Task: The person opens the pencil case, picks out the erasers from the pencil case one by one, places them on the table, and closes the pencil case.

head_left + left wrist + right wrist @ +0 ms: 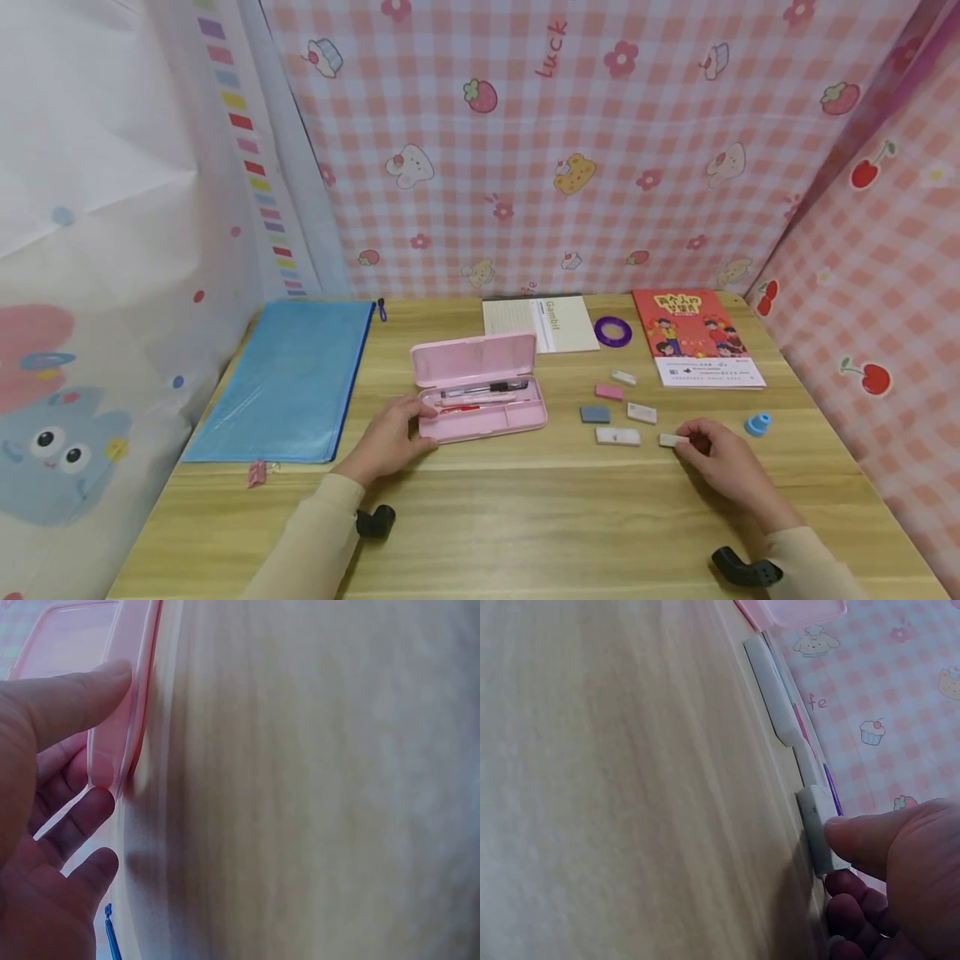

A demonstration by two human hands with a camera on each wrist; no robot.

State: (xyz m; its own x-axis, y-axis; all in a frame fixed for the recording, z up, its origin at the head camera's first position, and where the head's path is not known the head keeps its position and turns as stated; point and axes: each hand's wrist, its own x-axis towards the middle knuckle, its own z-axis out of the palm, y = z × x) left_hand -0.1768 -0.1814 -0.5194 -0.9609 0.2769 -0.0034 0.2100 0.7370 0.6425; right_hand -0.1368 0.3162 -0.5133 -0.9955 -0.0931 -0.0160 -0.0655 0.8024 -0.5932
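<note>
A pink pencil case (480,427) lies with its lid raised, holding several pens and pencils. At its left end, my left hand (388,440) grips it, with the thumb on the front wall and fingers around the end; the case wall (112,742) shows between them in the left wrist view. My right hand (723,467) pinches a small white eraser (669,440) between thumb and fingers, low over or on the table. Just left of it lie a long white eraser (617,437), a grey-blue eraser (596,415), a pink eraser (609,392) and other white erasers (641,413).
A blue zip folder (285,383) covers the table's left side. Behind the case are a notebook (573,325) and a purple tape roll (601,332). A red book (686,329) lies at the back right, and a small blue object (757,425) stands beyond my right hand.
</note>
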